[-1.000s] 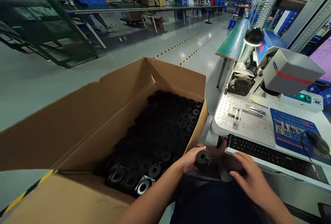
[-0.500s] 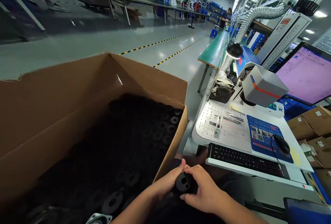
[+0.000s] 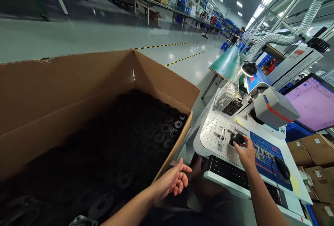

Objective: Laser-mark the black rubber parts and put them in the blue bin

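My right hand [image 3: 245, 151] grips a black round part [image 3: 238, 138] between thumb and fingers, over the perforated metal plate [image 3: 208, 137] of the bench machine. A small metal fixture [image 3: 222, 136] stands on the plate just left of that part. My left hand [image 3: 172, 181] is held beside the near right edge of the cardboard box [image 3: 167, 72], fingers loosely bent and apart, with nothing in it. Inside the box lie many black round parts [image 3: 167, 128], several showing a centre hole; those deeper in are lost in shadow.
A grey machine head [image 3: 273, 107] hangs above the plate. Around it are a keyboard [image 3: 229, 172], a blue mat [image 3: 266, 153], a mouse [image 3: 282, 168] and a monitor [image 3: 310, 100]. Cartons [image 3: 313, 149] are stacked at the right. A green table [image 3: 225, 62] stands beyond.
My right hand has moved right and forward, carrying the black round part from beside my left hand to the metal plate. My left hand has let go and opened. The view has shifted slightly.
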Available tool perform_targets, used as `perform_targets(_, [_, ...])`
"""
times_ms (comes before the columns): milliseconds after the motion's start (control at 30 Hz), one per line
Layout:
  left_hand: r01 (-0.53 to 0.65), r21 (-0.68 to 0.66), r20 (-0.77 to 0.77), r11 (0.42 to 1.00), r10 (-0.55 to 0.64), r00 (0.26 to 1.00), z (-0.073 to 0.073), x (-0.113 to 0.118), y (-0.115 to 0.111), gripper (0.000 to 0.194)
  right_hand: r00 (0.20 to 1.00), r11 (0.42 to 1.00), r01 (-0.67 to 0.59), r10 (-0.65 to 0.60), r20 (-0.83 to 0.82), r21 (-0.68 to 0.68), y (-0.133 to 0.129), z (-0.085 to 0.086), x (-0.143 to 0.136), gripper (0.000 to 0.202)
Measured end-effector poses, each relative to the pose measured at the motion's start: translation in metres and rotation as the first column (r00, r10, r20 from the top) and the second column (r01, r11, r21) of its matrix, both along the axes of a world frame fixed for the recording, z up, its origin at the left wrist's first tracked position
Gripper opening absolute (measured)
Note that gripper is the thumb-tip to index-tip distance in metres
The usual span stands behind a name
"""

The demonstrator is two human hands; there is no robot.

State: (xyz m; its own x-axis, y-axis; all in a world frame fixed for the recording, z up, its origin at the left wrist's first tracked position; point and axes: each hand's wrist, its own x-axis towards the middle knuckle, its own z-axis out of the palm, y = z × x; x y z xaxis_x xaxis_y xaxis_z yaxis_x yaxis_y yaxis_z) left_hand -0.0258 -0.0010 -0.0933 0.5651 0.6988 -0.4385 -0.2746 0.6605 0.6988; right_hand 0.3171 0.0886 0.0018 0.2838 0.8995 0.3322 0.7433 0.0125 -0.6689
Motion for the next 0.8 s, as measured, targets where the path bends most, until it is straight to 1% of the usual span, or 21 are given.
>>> perform_targets(100, [-0.033,0.006,0.002,0.999,0.033,0.999,-0.002,-0.001,0.001,0.089,1.0,0.998,0.003,-0.003,-0.012,-0.056,0.021,-0.014,0.008,0.067])
perform_targets(200, [-0.069,-0.003,-0.008,0.998,0.069,0.998,-0.003,-0.002,0.004,0.088,0.999,0.997,0.013,-0.015,-0.031,-0.081,0.031,-0.023,0.006,0.069])
perform_targets(367, [-0.079,-0.018,-0.005,0.997,0.079,0.997,-0.001,-0.003,0.005,0.088,0.997,0.997,0.035,-0.039,-0.063,-0.068,0.04,-0.026,0.002,0.071])
perform_targets(667, [-0.097,-0.033,0.027,0.995,0.098,0.995,-0.001,-0.004,0.006,0.087,0.996,0.996,0.063,-0.067,-0.055,-0.067,0.044,-0.028,-0.005,0.069])
perform_targets(800, [-0.114,-0.042,0.034,0.993,0.115,0.993,-0.002,-0.004,0.006,0.085,0.996,0.995,0.072,-0.076,-0.052,-0.069,0.042,-0.031,-0.002,0.081])
